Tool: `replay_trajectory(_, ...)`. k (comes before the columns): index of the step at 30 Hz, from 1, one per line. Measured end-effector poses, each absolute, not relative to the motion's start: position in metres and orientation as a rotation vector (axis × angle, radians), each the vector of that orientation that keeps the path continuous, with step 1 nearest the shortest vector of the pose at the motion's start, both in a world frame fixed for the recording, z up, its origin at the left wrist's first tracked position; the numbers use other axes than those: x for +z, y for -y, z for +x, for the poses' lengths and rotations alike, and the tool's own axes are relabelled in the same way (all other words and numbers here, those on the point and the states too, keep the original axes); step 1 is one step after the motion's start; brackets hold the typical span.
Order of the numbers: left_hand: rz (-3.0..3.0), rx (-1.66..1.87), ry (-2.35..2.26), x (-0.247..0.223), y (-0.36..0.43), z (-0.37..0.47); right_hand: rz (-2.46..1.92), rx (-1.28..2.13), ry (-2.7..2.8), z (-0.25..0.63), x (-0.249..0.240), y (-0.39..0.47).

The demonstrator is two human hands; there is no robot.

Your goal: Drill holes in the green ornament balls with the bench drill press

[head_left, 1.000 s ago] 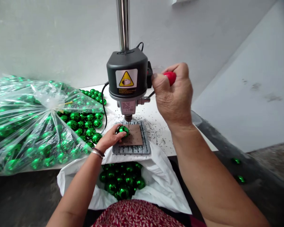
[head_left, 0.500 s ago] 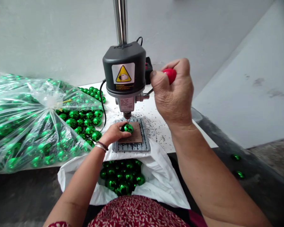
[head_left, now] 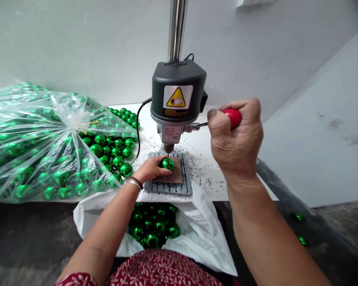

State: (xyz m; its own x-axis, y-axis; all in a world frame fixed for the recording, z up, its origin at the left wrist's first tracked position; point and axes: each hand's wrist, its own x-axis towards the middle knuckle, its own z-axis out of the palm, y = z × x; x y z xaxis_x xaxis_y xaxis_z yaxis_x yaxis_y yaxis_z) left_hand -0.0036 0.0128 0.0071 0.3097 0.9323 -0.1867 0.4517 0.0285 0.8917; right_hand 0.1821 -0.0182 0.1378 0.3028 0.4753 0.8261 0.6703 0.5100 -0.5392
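A small bench drill press (head_left: 179, 93) with a dark housing and a yellow warning sticker stands in front of me. My left hand (head_left: 152, 168) is closed round a shiny green ball (head_left: 168, 164), holding it on a brown board (head_left: 177, 176) that lies on the grey slotted base (head_left: 187, 186). The drill bit (head_left: 168, 155) comes down at the top of the ball; whether it has gone in, I cannot make out. My right hand (head_left: 237, 139) is wrapped round the red knob (head_left: 234, 118) of the drill's feed lever.
On the left of the white table (head_left: 207, 159) lies a clear plastic bag (head_left: 48, 159) full of green balls, with loose green balls (head_left: 118, 161) beside it. Dark shavings litter the tabletop. A white cloth sack (head_left: 203, 230) at my lap holds more balls. Two balls (head_left: 302, 240) lie on the floor at right.
My right hand has pulled the red knob lower, and the drill bit has come down to the ball. The left hand keeps its hold. The whole view has shifted a little.
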Motion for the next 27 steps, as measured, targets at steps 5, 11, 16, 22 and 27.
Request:
replay_trajectory(5,1.609,0.630,-1.264,0.003,-0.012,-0.004,-1.154,-0.223,1.339,0.182,0.131,0.029)
replay_trajectory(11,1.634,0.642,-1.255,-0.002,-0.013,-0.006,-1.202,-0.208,1.355,0.182,0.125,0.041)
replay_trajectory(16,1.693,0.654,-1.256,-0.001,-0.012,-0.007,-1.189,-0.202,1.349,0.180,0.118,0.043)
replay_trajectory(22,1.687,0.653,-1.235,0.000,-0.011,-0.008,-1.102,-0.260,1.377,0.180,0.101,0.046)
replay_trajectory(27,1.645,0.642,-1.233,0.000,-0.010,-0.008,-1.065,-0.299,1.371,0.181,0.084,0.046)
